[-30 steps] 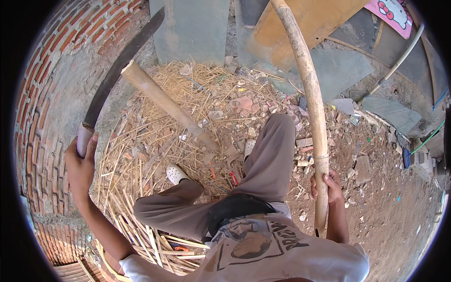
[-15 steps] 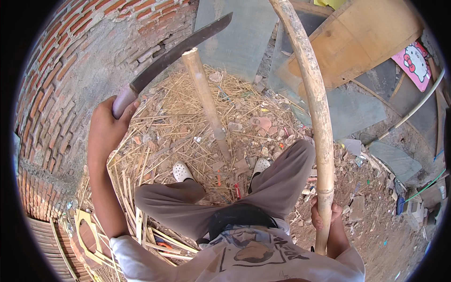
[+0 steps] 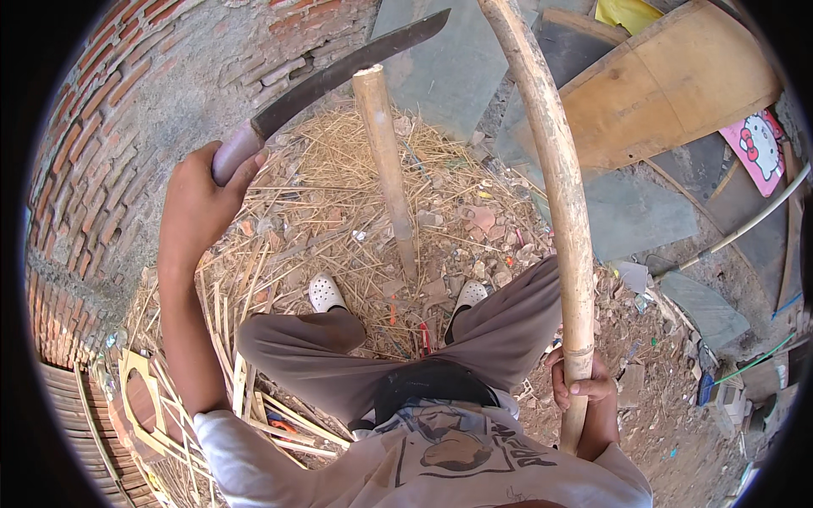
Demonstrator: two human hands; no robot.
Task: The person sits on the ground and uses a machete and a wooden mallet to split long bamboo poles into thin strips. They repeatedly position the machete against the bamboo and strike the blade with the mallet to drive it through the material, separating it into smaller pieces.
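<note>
At upper left, the left hand point(image 3: 199, 203) grips a curved machete point(image 3: 339, 72) raised over an upright stake point(image 3: 385, 161). At lower right, the right hand point(image 3: 580, 385) clasps a long bamboo pole point(image 3: 550, 169).

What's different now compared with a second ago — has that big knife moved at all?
Yes. The left hand has lifted higher and swung the long knife to the right, so its blade now lies across above the top of the upright stake. Nothing was picked up or let go. The right hand holds the long curved pole at the same spot as before, and both feet stand by the stake.
</note>
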